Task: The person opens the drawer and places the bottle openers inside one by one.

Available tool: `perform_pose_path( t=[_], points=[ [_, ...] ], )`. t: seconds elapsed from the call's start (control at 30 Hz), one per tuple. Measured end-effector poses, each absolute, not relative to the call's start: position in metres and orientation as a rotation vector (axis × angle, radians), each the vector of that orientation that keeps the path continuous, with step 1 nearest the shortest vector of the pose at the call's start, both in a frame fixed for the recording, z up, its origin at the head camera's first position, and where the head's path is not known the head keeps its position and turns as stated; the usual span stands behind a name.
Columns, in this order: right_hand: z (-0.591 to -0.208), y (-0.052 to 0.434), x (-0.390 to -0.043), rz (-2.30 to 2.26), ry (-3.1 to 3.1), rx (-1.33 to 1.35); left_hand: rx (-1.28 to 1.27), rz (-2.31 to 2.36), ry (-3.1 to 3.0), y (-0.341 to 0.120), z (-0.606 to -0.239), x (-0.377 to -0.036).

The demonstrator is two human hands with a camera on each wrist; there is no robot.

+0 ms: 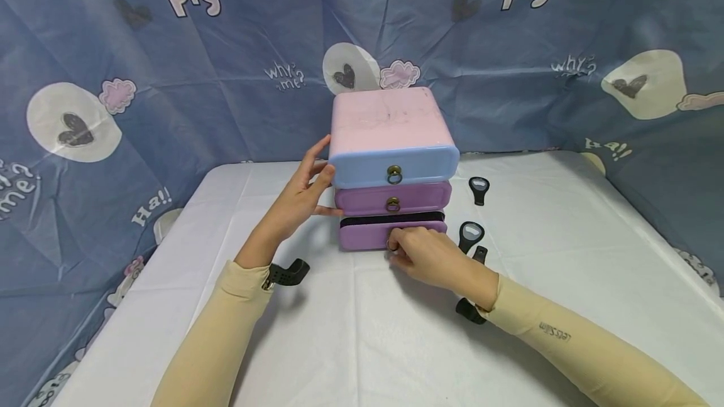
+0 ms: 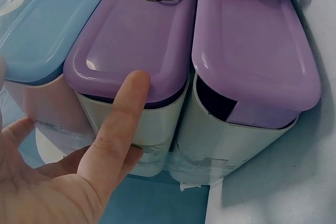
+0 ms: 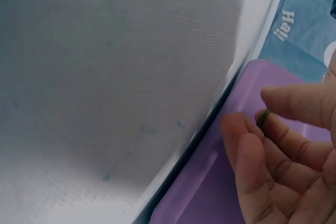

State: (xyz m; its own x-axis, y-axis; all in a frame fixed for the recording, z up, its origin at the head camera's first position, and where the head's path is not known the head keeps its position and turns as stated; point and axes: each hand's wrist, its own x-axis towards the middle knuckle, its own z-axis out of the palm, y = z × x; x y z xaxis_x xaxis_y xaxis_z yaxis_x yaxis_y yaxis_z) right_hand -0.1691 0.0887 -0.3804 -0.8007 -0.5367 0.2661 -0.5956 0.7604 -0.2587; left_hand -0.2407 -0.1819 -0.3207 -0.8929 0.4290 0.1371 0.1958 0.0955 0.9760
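A small chest of drawers (image 1: 390,118) has a pink top, a blue top drawer (image 1: 362,171) and a purple middle drawer (image 1: 362,200). Its purple bottom drawer (image 1: 362,237) is pulled out slightly, with a dark gap showing behind its front. My right hand (image 1: 432,257) grips the brass ring pull (image 3: 263,118) of that drawer between thumb and finger. My left hand (image 1: 296,203) rests against the chest's left side with fingers spread; one straight finger (image 2: 118,116) touches the edge of the middle drawer.
Right of the chest, black keyhole-shaped tools resembling bottle openers (image 1: 479,190) lie on the white cloth. Another such tool (image 1: 471,234) is nearer my right wrist, beside a further black handle (image 1: 480,254). A blue printed curtain (image 1: 226,80) hangs behind the table.
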Motion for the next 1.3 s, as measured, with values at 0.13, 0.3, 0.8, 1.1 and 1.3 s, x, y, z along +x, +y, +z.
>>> perform_pose_path(
  t=[0.13, 0.3, 0.8, 1.1, 1.3],
  points=[
    [-0.380, 0.089, -0.164, 0.479, -2.769, 0.898, 0.631, 1.900, 2.185, -0.181, -0.320, -0.240],
    [-0.380, 0.091, -0.154, 0.456, -2.748, 0.911, 0.637, 1.900, 2.190, -0.181, -0.320, -0.241],
    [-0.380, 0.093, -0.105, 0.480, -2.691, 1.043, 0.650, 1.888, 2.201, -0.182, -0.319, -0.239],
    [-0.379, 0.094, -0.094, 0.503, -2.716, 1.067, 0.664, 1.887, 2.206, -0.183, -0.321, -0.240],
    [-0.371, 0.097, -0.091, 0.525, -2.746, 1.082, 0.674, 1.873, 2.230, -0.184, -0.322, -0.241]
  ],
)
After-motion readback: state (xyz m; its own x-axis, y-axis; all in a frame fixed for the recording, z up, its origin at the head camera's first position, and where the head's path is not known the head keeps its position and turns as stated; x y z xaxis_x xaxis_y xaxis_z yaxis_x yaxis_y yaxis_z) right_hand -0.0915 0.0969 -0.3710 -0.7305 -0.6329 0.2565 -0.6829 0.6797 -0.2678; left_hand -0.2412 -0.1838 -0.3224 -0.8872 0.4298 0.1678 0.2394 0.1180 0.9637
